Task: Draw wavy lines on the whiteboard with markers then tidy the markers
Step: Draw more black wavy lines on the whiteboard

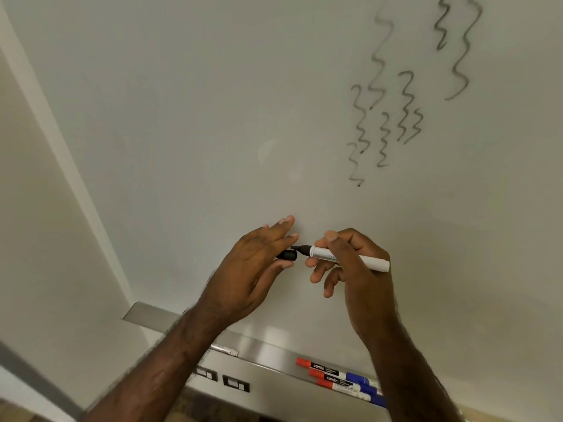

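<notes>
- Since the whiteboard (213, 117) already carries several grey wavy lines (384, 117) at its upper right, drawing looks finished or paused, and I judge the step in hand to be capping the black marker.
- Along the board's lower edge, the metal tray (268, 348) holds red markers (323, 371) and blue markers (365, 386) lying side by side; the capped pen probably belongs there.
- Low in front of the board, the right hand (359, 269) grips the black marker (350, 257) with thumb and curled fingers, its bare tip pointing left.
- Just beside that tip, the left hand (253, 269) pinches the black cap (287, 255) between thumb and a finger, while its other fingers lie straight.
- To do it well, line the cap's mouth squarely with the tip, slide straight along the barrel, and press until seated; a skewed approach could smear ink on fingers.
</notes>
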Motion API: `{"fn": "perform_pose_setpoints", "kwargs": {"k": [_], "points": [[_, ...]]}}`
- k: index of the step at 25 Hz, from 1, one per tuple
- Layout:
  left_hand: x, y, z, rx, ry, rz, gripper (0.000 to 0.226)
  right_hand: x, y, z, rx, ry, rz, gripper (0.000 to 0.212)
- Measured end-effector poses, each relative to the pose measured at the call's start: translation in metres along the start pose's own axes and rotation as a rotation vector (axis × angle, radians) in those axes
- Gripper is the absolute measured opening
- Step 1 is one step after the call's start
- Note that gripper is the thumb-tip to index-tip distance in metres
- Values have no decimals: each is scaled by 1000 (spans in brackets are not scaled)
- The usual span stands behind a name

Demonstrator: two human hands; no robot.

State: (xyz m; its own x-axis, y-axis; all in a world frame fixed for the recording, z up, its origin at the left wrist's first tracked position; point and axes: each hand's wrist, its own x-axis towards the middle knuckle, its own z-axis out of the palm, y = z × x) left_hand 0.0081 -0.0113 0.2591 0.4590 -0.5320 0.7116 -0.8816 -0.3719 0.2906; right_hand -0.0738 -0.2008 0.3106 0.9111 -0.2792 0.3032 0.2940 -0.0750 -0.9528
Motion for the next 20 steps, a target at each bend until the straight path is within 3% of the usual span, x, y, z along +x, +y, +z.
{"fn": "perform_pose_setpoints", "kwargs": {"k": [4, 14, 20], "points": [[-12, -6, -4, -2, 20, -54, 41, -4, 9, 3, 19, -11, 43, 32], [-28, -11, -11, 10, -107, -72, 37, 2, 23, 20, 4, -174, 144, 30], [-38, -25, -13, -75, -106, -133, 32, 7, 42, 41, 61, -169, 219, 28]]}}
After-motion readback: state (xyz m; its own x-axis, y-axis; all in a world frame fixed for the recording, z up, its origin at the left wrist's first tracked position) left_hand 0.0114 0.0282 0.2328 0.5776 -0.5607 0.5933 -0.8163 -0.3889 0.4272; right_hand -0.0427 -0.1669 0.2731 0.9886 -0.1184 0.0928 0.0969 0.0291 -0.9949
